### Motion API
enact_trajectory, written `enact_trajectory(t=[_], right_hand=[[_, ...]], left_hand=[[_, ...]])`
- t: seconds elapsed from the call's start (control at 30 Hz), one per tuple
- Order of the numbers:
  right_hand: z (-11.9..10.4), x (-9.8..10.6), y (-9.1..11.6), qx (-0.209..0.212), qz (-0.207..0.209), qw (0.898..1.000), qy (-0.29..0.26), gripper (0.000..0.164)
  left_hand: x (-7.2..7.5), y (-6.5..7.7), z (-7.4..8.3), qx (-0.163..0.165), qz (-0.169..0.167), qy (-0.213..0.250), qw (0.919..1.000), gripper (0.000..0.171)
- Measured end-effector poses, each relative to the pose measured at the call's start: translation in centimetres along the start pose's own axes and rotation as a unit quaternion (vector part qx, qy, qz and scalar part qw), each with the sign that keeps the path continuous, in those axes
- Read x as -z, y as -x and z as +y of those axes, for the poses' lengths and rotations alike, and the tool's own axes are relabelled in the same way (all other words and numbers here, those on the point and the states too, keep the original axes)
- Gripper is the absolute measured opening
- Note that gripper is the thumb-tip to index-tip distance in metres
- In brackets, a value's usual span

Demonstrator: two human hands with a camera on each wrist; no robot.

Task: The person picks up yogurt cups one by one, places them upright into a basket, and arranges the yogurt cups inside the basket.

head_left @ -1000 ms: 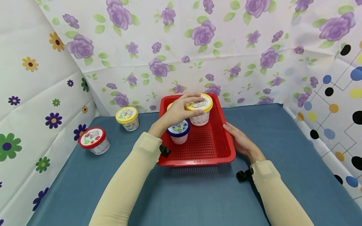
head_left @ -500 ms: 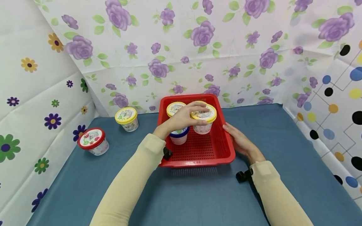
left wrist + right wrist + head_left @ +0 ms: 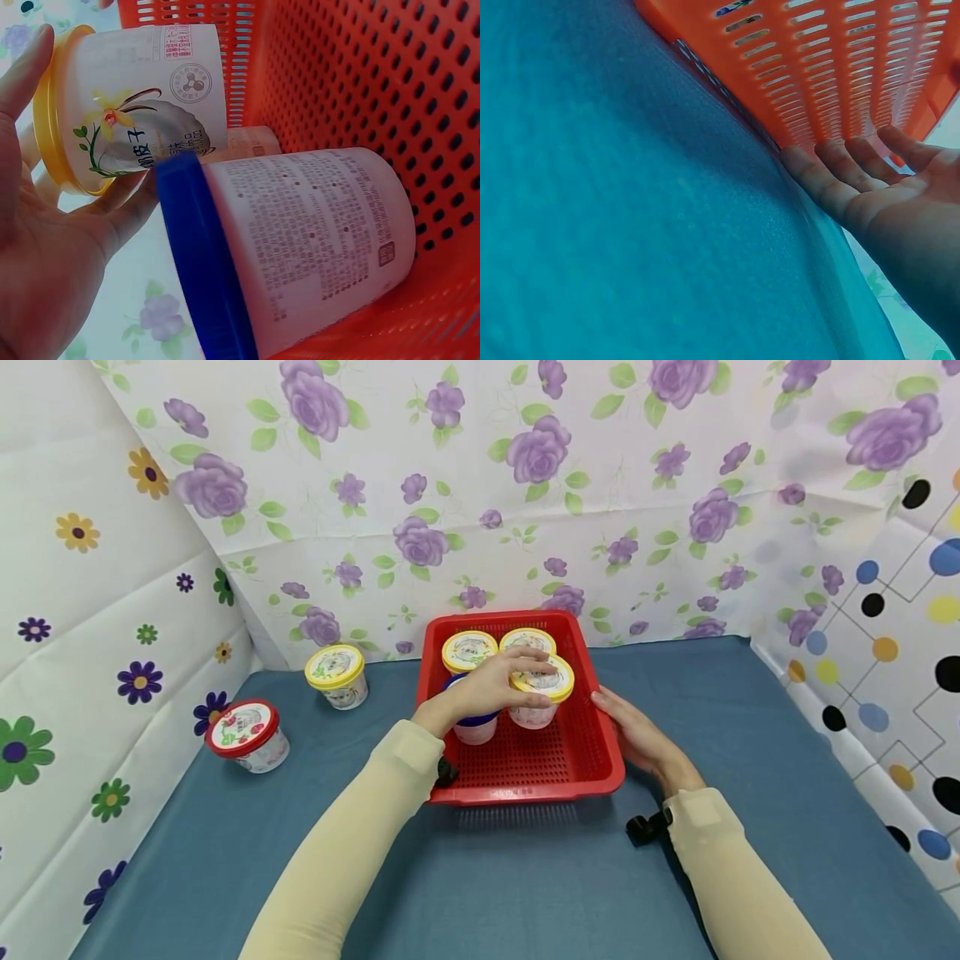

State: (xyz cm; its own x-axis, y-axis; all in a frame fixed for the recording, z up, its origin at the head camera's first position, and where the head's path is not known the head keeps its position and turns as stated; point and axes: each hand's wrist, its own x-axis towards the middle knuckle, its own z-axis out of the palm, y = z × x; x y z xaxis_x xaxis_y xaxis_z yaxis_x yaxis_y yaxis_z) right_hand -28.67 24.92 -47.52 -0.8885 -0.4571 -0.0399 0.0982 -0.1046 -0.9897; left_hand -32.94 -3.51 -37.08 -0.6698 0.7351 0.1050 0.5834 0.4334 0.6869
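Note:
My left hand [image 3: 486,687] grips a yellow-lidded paper ice cream cup [image 3: 534,717] by its lid, inside the red basket [image 3: 525,768]. In the left wrist view, the held cup [image 3: 161,82] lies between thumb and fingers, beside a blue-lidded cup [image 3: 315,232]. The head view shows that blue-lidded cup [image 3: 477,732] partly hidden under my left hand. Behind stand two more yellow-lidded cups, one at back left [image 3: 468,649] and one at back right [image 3: 527,640]. My right hand [image 3: 637,735] rests on the basket's right side; extended fingertips touch its slotted wall [image 3: 802,82].
Left of the basket, a yellow-lidded cup [image 3: 337,677] and a red-lidded cup [image 3: 249,737] stand on the blue tablecloth [image 3: 510,885]. A flowered sheet [image 3: 420,485] hangs behind the table. Patterned sheets flank both sides.
My left hand has brought the yellow-lidded cup toward the basket's front, slightly right and lower. The two yellow-lidded cups behind now show more fully. My right hand has stayed at the basket.

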Motion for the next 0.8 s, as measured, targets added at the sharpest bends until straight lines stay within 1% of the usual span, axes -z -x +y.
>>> enact_trajectory(t=[0.13,0.4,0.53,0.8], right_hand=[[0.0,0.0,0.0,-0.004,0.004,1.0,0.002,0.057],[0.0,0.0,0.1,-0.005,0.005,1.0,0.005,0.058],[-0.1,0.0,0.1,-0.004,0.001,1.0,0.002,0.059],[0.0,0.0,0.0,0.001,-0.005,1.0,0.004,0.059]], left_hand=[[-0.3,-0.3,-0.2,0.005,-0.013,-0.013,0.9998,0.057],[-0.7,-0.6,-0.1,0.019,-0.04,-0.051,0.9977,0.059],[-0.8,-0.6,-0.1,0.019,-0.055,-0.057,0.9967,0.059],[-1.4,-0.8,-0.3,0.028,-0.068,-0.07,0.9949,0.06]])
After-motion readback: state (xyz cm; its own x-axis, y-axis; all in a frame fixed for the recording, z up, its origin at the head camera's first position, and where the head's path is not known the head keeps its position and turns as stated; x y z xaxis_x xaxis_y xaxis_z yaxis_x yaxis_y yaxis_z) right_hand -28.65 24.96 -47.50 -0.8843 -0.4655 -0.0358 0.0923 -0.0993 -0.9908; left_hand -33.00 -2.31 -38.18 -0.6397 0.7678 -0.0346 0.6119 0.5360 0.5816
